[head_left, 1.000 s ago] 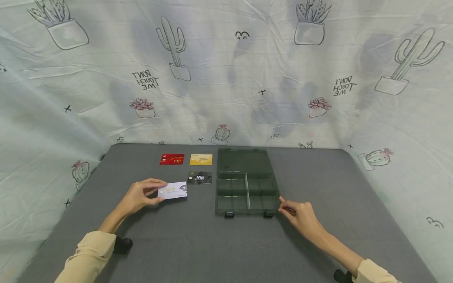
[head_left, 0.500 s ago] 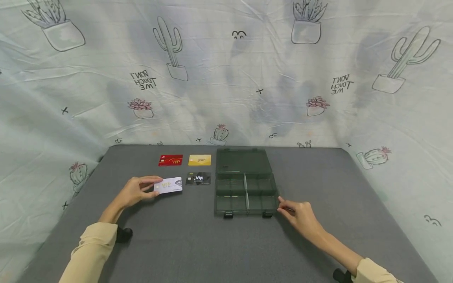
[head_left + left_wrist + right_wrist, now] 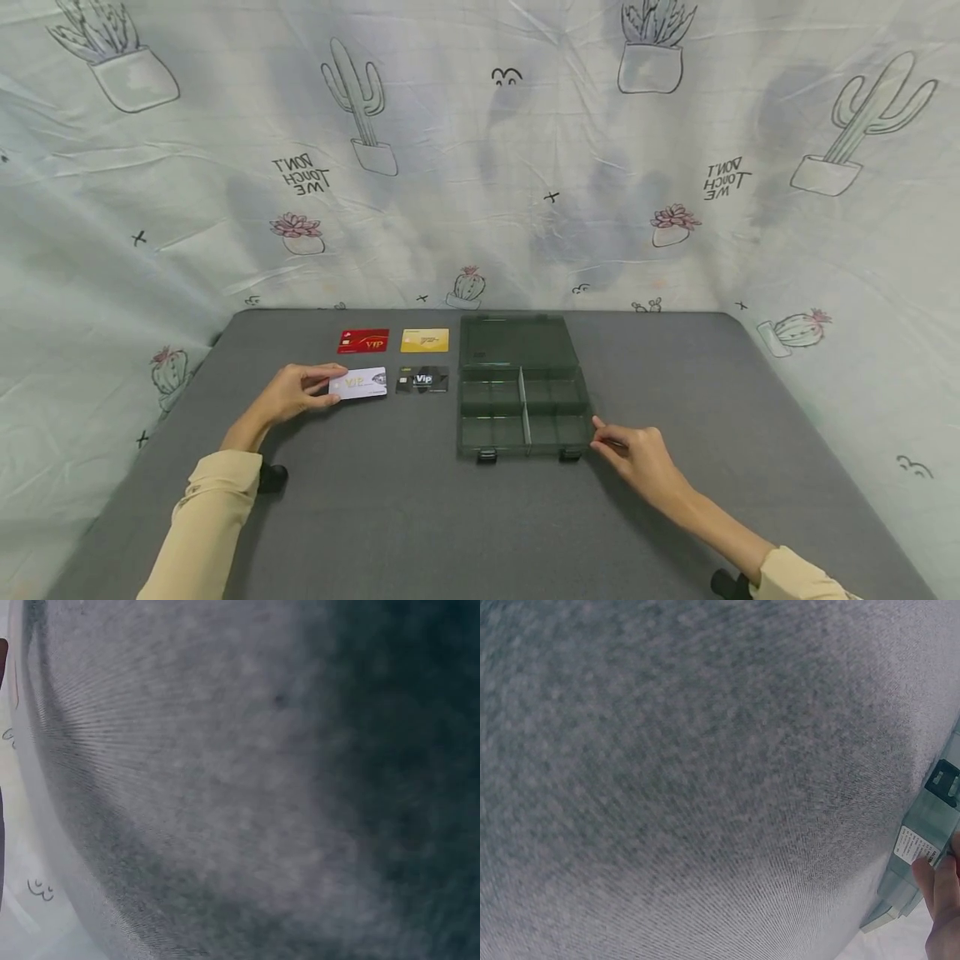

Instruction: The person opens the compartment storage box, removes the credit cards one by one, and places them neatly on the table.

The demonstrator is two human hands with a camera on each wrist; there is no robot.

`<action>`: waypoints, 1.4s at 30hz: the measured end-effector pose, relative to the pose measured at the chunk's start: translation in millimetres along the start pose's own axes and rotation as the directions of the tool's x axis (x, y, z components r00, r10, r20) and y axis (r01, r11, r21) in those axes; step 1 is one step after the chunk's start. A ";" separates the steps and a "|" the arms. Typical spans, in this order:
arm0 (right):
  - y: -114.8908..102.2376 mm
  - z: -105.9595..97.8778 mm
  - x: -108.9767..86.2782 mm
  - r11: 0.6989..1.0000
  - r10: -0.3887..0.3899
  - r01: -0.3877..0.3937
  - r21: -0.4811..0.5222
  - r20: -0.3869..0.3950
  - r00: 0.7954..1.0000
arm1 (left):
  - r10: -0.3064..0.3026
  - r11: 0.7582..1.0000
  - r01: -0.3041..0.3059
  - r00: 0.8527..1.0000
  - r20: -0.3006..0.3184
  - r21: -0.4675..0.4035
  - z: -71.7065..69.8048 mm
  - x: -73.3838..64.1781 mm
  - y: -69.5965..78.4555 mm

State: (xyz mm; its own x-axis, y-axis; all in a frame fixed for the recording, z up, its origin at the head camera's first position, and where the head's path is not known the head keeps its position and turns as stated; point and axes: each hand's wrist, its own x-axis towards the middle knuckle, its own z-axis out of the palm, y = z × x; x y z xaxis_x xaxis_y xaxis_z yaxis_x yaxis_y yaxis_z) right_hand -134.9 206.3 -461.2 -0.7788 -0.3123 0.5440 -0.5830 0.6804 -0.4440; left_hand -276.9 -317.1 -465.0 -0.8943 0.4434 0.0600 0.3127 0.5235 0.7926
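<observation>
A white VIP card is pinched at its left end by my left hand, thumb below and fingers above. It lies low over the cloth, just left of a black VIP card; whether it touches the cloth I cannot tell. My right hand holds the right side wall of a green see-through compartment box. In the right wrist view, the right hand's fingers touch that wall beside a white label. The left wrist view shows mostly grey cloth.
Behind the white card lie a red VIP card and a yellow card. The box's lid is folded back, away from me. A pale divider splits the tray. The grey tabletop meets a cactus-print curtain.
My left hand has carried the white card leftward and away from me, until it sits level with the black card, below the red one. The right hand stays on the box.
</observation>
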 end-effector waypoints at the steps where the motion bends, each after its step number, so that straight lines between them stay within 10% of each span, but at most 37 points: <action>1: 0.0 0.1 0.2 1.000 0.001 -0.001 0.000 0.001 1.000 | -0.003 1.000 0.003 1.000 0.004 0.005 -0.2 0.7 -0.2; 9: -0.7 -3.0 3.4 1.000 0.006 -0.006 -0.005 0.011 1.000 | 0.009 0.991 -0.013 1.000 0.026 0.136 -0.1 6.8 -0.2; 17: -1.4 -4.5 4.3 1.000 0.008 -0.008 -0.018 0.016 1.000 | 0.093 0.898 -0.140 0.987 0.131 0.418 -3.6 21.1 14.4; 42: -0.8 -0.3 -3.0 1.000 -0.013 0.013 -0.028 0.015 1.000 | 0.084 0.920 -0.139 0.983 0.163 0.367 -8.6 19.4 3.1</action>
State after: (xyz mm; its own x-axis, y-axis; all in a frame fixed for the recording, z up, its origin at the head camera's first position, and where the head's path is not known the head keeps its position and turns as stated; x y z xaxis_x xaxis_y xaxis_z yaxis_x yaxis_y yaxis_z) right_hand -132.1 206.8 -462.2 -0.7747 -0.3308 0.5389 -0.5864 0.6946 -0.4167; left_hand -296.1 -313.2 -456.1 -0.8008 0.5983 0.0269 0.5298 0.6869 0.4975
